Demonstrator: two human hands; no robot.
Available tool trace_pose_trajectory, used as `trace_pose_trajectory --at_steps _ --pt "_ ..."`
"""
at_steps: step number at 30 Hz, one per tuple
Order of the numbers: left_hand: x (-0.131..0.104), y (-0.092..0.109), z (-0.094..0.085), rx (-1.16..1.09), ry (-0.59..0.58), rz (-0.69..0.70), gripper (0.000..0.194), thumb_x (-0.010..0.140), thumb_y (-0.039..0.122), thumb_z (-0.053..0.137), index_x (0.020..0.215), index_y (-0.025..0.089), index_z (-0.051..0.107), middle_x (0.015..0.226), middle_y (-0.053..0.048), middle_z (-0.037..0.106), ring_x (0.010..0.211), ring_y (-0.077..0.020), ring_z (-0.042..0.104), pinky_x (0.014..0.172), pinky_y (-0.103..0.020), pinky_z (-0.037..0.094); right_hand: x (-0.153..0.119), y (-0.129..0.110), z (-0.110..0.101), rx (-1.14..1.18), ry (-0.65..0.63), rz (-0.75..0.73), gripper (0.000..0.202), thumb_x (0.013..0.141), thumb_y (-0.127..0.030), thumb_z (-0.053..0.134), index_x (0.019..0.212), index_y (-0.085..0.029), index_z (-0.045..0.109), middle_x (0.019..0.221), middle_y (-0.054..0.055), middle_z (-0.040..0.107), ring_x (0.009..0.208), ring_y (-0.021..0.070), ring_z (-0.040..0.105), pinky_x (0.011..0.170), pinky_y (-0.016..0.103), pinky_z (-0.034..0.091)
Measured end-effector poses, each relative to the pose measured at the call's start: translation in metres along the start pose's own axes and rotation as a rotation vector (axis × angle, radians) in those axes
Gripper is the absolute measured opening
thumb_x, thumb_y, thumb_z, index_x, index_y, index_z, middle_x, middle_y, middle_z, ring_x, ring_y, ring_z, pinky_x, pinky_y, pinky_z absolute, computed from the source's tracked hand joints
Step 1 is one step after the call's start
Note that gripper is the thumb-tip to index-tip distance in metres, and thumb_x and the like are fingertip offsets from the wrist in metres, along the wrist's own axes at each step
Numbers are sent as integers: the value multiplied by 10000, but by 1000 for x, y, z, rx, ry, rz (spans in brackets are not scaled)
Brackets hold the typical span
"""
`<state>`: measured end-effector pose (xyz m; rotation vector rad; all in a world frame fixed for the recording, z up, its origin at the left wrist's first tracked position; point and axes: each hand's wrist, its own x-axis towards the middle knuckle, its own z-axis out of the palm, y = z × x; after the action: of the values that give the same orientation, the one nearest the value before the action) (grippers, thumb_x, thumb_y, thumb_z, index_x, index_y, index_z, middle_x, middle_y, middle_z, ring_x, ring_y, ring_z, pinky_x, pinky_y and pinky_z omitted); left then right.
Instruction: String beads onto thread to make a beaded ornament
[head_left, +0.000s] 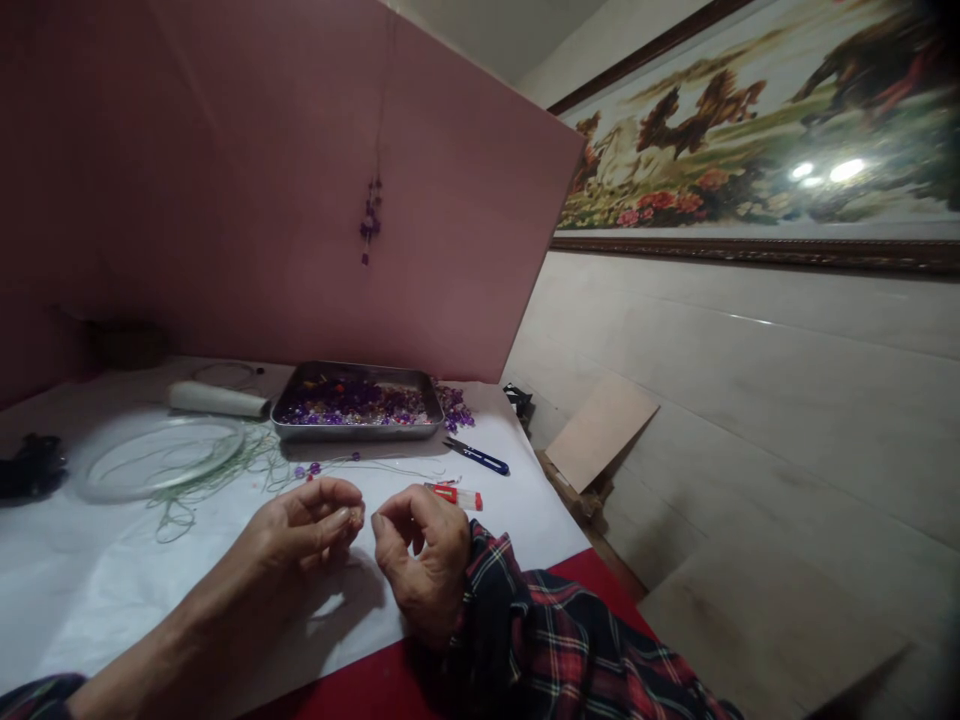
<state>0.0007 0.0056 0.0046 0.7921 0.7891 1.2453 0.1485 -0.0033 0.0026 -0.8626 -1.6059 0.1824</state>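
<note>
Near the front of the white-covered table, my left hand (311, 530) is closed, thumb against fingers, on a small brownish-orange bead-like piece (355, 517). Just to its right, my right hand (427, 560) makes a pinch with thumb and forefinger; whatever lies between those tips is too small to make out. A narrow gap separates the two hands. Purple beads (313, 468) on thin green cord lie beyond my left hand. A red and clear lighter-like item (457, 497) is partly hidden behind my right hand, and blue-handled thread snips (480, 457) rest farther back.
A metal tray (360, 432) of purple and amber beads stands at the back, with loose beads (454, 405) beside it. Left of it are a white cone (217, 398), a clear coil (161, 490) and tangled green cord (199, 490). A beaded strand (370, 220) hangs against the pink panel (285, 180).
</note>
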Motion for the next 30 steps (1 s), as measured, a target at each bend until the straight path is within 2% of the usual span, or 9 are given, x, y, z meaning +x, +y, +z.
trace_pose_trajectory --at_steps 6,12,16,21,30 --pt "0 -3 -1 59 -9 4 240 539 256 878 699 172 720 590 -12 652 499 -78 506 464 -163 391 -2 -2 2 -131 65 -39 170 719 -137 520 562 -194 488 490 -63 445 450 85 412 501 253 271" --pt "-1 -1 2 64 -26 3 200 553 266 869 634 166 716 587 -10 634 470 -61 455 429 -161 360 -1 -4 2 -120 75 -44 164 702 -128 519 557 -193 478 481 -65 456 442 84 410 503 256 266" --pt "-2 0 3 58 -38 -3 169 587 234 851 694 166 739 582 -9 638 471 -62 468 445 -159 377 -1 -4 3 -121 77 -25 160 695 -128 527 553 -186 481 478 -64 454 446 82 406 510 255 264" --pt "-3 0 4 45 -21 -10 186 571 244 858 674 146 738 594 -32 657 469 -68 471 437 -160 386 -1 -4 2 -89 68 -33 159 694 -136 553 555 -181 491 482 -66 460 443 75 400 501 248 257" --pt "-6 2 9 -42 -12 -119 210 547 200 875 689 147 730 617 -33 694 524 -90 581 478 -149 434 -1 -4 -1 -88 44 -51 170 727 -150 546 569 -184 494 486 -63 482 441 74 406 502 241 276"
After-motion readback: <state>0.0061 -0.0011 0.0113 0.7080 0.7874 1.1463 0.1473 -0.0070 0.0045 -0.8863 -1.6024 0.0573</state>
